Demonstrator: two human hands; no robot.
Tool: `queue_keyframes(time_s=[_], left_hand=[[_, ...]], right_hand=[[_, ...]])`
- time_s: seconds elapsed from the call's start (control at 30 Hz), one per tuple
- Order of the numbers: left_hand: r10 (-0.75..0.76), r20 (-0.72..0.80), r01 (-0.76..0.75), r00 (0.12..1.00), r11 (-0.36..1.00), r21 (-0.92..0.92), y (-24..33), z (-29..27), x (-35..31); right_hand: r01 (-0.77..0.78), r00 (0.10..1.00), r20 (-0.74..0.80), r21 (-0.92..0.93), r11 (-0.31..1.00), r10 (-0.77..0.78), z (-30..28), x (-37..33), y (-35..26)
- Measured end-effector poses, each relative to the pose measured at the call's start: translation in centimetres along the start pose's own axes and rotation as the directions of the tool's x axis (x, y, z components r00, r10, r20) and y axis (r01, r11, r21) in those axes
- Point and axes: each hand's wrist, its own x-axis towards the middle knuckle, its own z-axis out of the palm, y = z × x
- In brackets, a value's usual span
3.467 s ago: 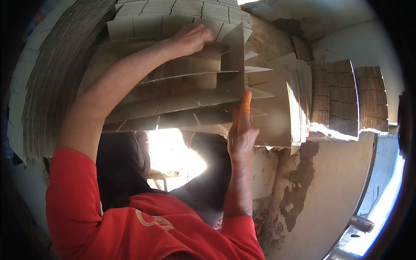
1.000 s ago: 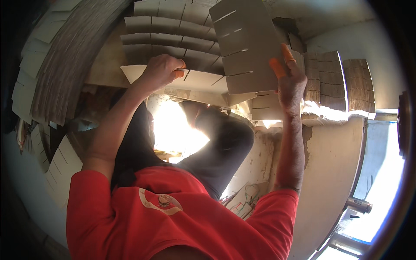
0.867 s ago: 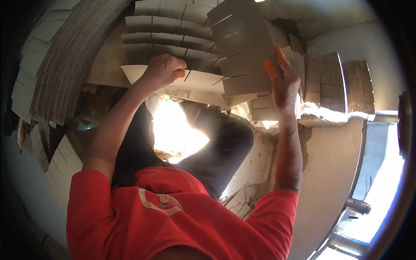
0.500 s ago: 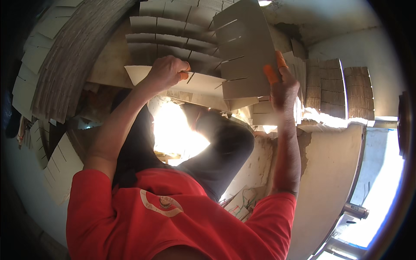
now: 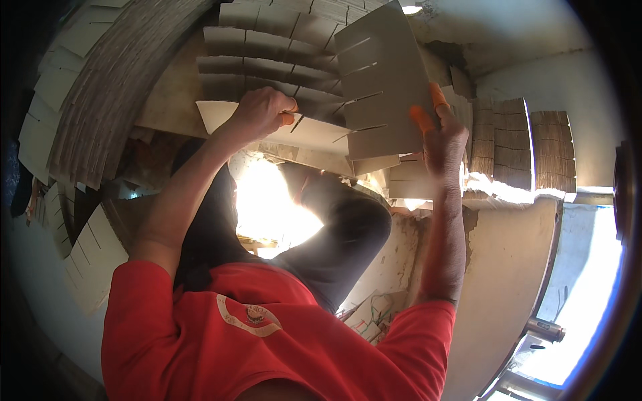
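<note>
In my right hand (image 5: 444, 144) is a slotted cardboard sheet (image 5: 381, 87), gripped at its right edge and tilted up, its row of slits facing left. Orange finger covers show on that hand's fingertips. My left hand (image 5: 264, 113) closes on the upper edge of a pale slotted cardboard strip (image 5: 317, 132), fingers pinched, also with orange covers. Just beyond it, several more slotted cardboard strips (image 5: 267, 50) stand in parallel rows. The sheet's left edge is close to the ends of these rows; whether they touch I cannot tell.
A long, tightly packed stack of cardboard (image 5: 107, 100) curves along the left. At the right, bundled cardboard stacks (image 5: 511, 140) stand on a ledge by the wall. Slotted sheets (image 5: 93, 250) lean at the lower left. Bright light glares between my legs.
The sheet in my right hand has shifted slightly right and down. My left hand has barely moved and keeps its pinch on the strip.
</note>
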Motion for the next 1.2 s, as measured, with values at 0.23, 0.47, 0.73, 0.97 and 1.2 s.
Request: queue_keyframes(time_s=[0.23, 0.47, 0.73, 0.97, 1.2], left_hand=[[0.011, -0.021, -0.012, 1.000, 0.999, -0.036, -0.1, 0.3, 0.1], [-0.005, 0.000, 0.005, 1.000, 1.000, -0.015, -0.2, 0.3, 0.2], [-0.051, 0.041, 0.051, 0.998, 0.999, -0.001, 0.0, 0.4, 0.5], [-0.052, 0.031, 0.052, 0.998, 0.999, 0.009, -0.1, 0.7, 0.8], [-0.028, 0.004, 0.028, 1.000, 1.000, -0.008, -0.4, 0.8, 0.7]], right_hand=[[-0.040, 0.992, 0.121, 0.095, 0.995, 0.028, 1.9, -0.5, 0.2], [-0.105, 0.961, 0.268, 0.112, 0.988, 0.071, 3.6, -0.3, 0.1], [-0.033, 0.918, 0.396, 0.101, 0.994, -0.010, 4.2, 0.6, -0.1], [0.033, 0.907, 0.418, 0.057, 0.998, -0.054, 4.5, 0.6, 0.4], [0.126, 0.950, 0.279, 0.060, 0.990, -0.138, 4.6, 0.0, 0.5]])
